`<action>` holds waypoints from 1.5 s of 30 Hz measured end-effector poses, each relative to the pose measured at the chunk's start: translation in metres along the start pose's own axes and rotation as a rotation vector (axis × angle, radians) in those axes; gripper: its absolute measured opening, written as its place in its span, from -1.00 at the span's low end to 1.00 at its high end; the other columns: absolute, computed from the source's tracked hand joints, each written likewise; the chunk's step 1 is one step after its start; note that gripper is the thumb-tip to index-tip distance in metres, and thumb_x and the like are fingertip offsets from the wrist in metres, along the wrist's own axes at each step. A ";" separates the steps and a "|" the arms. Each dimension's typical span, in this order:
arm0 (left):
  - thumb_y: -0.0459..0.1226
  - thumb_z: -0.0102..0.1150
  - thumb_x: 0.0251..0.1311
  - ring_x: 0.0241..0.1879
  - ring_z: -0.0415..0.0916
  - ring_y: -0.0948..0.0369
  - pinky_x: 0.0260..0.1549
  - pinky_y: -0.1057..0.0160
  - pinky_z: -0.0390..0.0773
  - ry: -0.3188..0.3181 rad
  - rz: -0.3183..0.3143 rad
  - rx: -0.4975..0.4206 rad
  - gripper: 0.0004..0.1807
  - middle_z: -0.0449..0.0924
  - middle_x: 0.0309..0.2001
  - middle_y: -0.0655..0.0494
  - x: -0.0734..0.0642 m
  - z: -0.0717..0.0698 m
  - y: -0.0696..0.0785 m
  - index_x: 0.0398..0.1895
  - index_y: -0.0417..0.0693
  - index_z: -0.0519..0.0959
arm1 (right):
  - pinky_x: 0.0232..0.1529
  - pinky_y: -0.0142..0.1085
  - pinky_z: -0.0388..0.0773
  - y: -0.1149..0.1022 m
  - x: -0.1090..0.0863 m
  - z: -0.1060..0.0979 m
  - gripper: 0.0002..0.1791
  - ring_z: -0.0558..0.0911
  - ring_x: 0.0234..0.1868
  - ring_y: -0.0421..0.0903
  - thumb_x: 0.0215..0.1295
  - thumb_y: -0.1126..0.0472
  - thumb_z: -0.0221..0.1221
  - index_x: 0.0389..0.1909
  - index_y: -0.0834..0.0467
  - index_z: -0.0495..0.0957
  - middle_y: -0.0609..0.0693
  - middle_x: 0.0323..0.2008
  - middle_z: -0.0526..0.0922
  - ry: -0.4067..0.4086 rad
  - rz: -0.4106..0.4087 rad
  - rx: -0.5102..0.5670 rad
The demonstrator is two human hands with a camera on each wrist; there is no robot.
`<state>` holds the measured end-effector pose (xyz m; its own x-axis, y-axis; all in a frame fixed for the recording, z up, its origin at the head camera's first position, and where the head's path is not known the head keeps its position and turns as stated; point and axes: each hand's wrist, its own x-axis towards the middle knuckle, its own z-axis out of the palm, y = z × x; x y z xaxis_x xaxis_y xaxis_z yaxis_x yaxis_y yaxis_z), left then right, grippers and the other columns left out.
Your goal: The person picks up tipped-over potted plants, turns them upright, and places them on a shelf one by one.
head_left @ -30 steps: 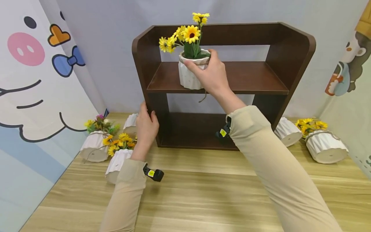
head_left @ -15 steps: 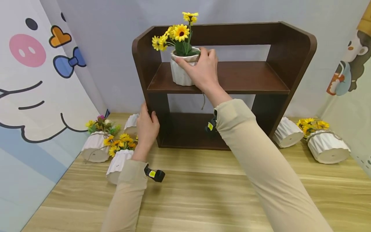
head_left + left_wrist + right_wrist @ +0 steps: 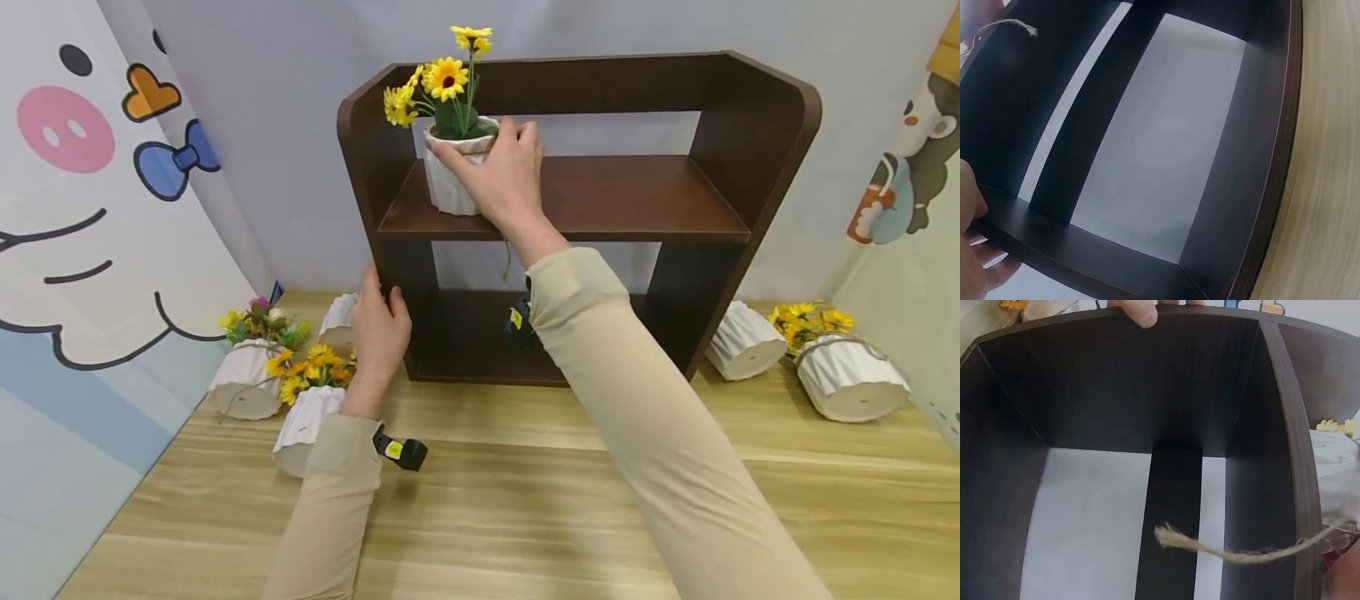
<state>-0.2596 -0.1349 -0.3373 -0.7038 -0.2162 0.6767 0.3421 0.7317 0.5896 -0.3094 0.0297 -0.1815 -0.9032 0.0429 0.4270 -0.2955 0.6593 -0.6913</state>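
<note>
In the head view a small dark brown bookshelf with two tiers stands on the table. My right hand grips the rim of a white ribbed flower pot with yellow daisies, upright at the left part of the upper tier. Whether its base touches the board is hard to tell. A twine end trails from it over the shelf edge. My left hand holds the bookshelf's left side panel; the left wrist view has the thumb inside and the fingers outside.
Left of the bookshelf several white pots lie tipped over, including one with mixed flowers and one with orange-yellow flowers. Two more tipped pots are at the right, a nearer one and one beside the shelf. Pale wood table extends in front.
My right hand has moved the daisy pot leftward and slightly back along the upper tier. The left hand stays on the side panel.
</note>
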 end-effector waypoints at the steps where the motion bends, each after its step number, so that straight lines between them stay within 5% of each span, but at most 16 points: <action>1: -0.39 -0.05 0.22 -0.01 0.41 -0.21 0.00 -0.07 0.37 -0.004 0.001 -0.001 -0.55 0.44 0.03 -0.33 0.000 0.000 0.000 0.18 -0.33 0.24 | 0.04 -0.36 0.28 0.000 0.000 0.001 -0.01 0.22 0.09 -0.09 -0.04 -0.44 0.06 0.29 0.15 0.14 0.06 0.08 0.18 -0.001 0.002 -0.004; 13: -0.40 -0.06 0.23 0.00 0.41 -0.21 0.01 -0.07 0.37 -0.021 -0.008 -0.013 -0.54 0.43 0.04 -0.34 0.001 -0.002 0.000 0.20 -0.33 0.23 | 0.18 -0.32 0.21 -0.005 -0.001 0.003 0.10 0.15 0.22 -0.08 -0.01 -0.44 0.03 0.41 0.12 -0.15 0.10 0.24 0.09 -0.044 0.016 -0.018; 19: -0.39 -0.07 0.23 0.01 0.40 -0.20 0.02 -0.06 0.36 -0.024 -0.016 -0.013 -0.54 0.43 0.05 -0.33 0.001 -0.002 0.000 0.21 -0.34 0.23 | 0.13 -0.33 0.26 -0.002 -0.002 0.002 0.01 0.23 0.18 -0.10 0.02 -0.40 0.05 0.35 0.12 -0.01 0.06 0.20 0.18 -0.033 0.001 0.000; 31: -0.39 -0.04 0.20 -0.09 0.45 -0.18 -0.11 -0.04 0.44 -0.009 -0.036 -0.040 -0.57 0.48 -0.04 -0.32 0.001 -0.003 -0.001 0.15 -0.29 0.29 | 0.20 -0.32 0.24 0.005 -0.012 -0.008 -0.12 0.26 0.25 -0.14 0.15 -0.29 0.00 0.36 0.06 -0.07 0.01 0.31 0.11 -0.096 -0.045 0.042; 45: -0.36 -0.06 0.25 -0.05 0.44 -0.18 -0.09 -0.05 0.43 -0.037 -0.065 -0.048 -0.57 0.47 0.01 -0.30 0.001 -0.004 -0.001 0.18 -0.27 0.27 | 0.23 -0.30 0.18 0.028 -0.031 -0.023 -0.27 0.25 0.25 -0.09 0.22 -0.14 0.05 0.29 0.18 0.12 0.05 0.22 0.24 -0.070 -0.212 0.028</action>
<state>-0.2580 -0.1385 -0.3357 -0.7475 -0.2374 0.6204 0.3239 0.6851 0.6524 -0.2821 0.0646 -0.2008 -0.8389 -0.1473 0.5240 -0.4890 0.6267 -0.6067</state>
